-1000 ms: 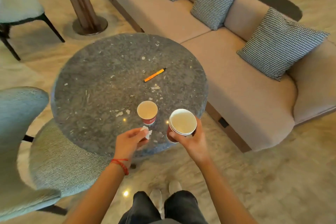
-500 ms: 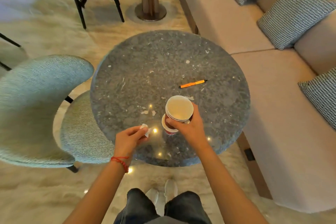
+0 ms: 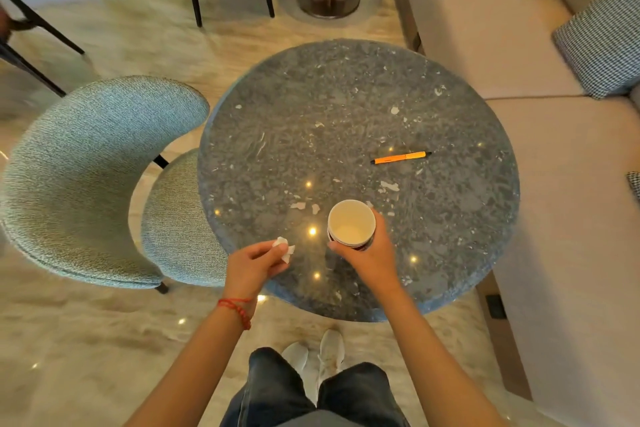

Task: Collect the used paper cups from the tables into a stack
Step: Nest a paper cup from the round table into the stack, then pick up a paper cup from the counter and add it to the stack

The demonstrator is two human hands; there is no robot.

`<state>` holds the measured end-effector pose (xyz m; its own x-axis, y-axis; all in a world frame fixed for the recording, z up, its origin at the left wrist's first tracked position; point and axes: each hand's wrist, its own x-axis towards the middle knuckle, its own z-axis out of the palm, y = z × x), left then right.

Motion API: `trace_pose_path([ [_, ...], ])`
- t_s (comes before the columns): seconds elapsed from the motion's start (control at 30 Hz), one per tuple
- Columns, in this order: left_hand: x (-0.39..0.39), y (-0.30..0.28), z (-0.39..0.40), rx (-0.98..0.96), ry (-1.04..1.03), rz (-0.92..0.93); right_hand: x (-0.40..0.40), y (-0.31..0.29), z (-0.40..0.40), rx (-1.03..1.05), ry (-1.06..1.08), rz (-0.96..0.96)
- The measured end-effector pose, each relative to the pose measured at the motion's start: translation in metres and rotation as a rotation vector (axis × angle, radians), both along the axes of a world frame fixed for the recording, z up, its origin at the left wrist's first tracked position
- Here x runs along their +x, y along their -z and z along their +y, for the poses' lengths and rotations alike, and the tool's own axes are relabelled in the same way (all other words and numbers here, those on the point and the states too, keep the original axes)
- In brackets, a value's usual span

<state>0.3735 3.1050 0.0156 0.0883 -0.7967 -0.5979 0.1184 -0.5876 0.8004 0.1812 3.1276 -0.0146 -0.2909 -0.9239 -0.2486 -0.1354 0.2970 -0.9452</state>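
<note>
Since the earlier frame the lone cup has joined the stack (image 3: pixel 351 225), upright, mouth up, gripped by the right hand (image 3: pixel 372 253) over the table (image 3: pixel 346 107)'s near edge, bare top beyond; left hand (image 3: pixel 254 263) pinches tissue (image 3: pixel 284 248).

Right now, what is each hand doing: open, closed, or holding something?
Left hand: pinching a small crumpled white paper scrap.
Right hand: gripping the stack of paper cups over the table.
</note>
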Motion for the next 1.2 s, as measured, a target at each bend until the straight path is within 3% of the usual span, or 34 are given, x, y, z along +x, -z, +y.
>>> trace_pose_path([
  [0.6,-0.003,0.002,-0.008,0.008,0.071,0.001,0.007,0.014,0.013,0.002,0.127,-0.027],
  [0.87,-0.027,-0.002,-0.006,-0.023,0.34,0.018,0.008,0.0,0.065,-0.054,0.424,0.02],
  [1.2,-0.109,-0.003,0.048,-0.013,0.773,0.018,-0.007,-0.018,0.187,-0.02,0.861,0.051],
])
